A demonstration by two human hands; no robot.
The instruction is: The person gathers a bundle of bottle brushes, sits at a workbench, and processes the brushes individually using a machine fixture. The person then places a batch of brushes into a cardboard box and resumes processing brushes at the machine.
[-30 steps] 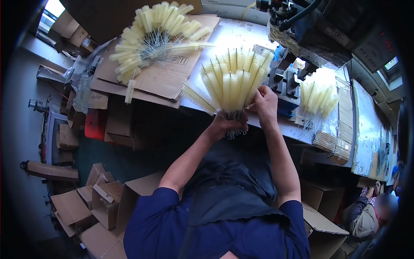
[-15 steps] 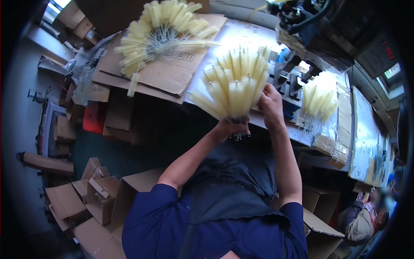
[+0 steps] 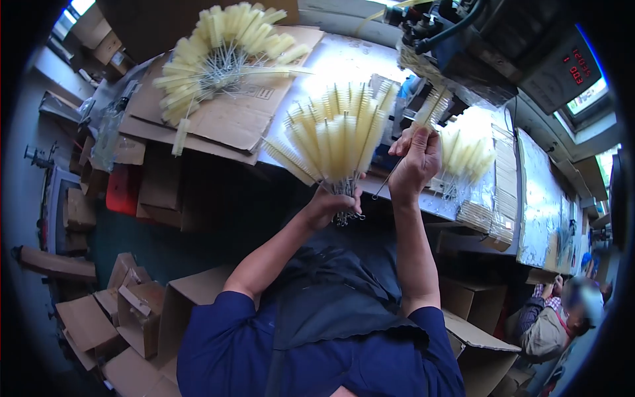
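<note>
Just at the worktop's [image 3: 340, 59] near edge, the left hand [image 3: 331, 204] clenches a brush bundle [image 3: 337, 142] by its wire stems [image 3: 341, 220]; the right hand [image 3: 417, 162] pinches a single brush [image 3: 434, 106] by its bristles. Light, springy things, I'd judge; stems offer surer hold.

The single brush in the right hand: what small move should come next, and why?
Probably ease the brush closer to the machine. The right hand grips it apart from the bunch, its bristled end points up toward the machine, and the left hand holds the bunch by its wires.
</note>
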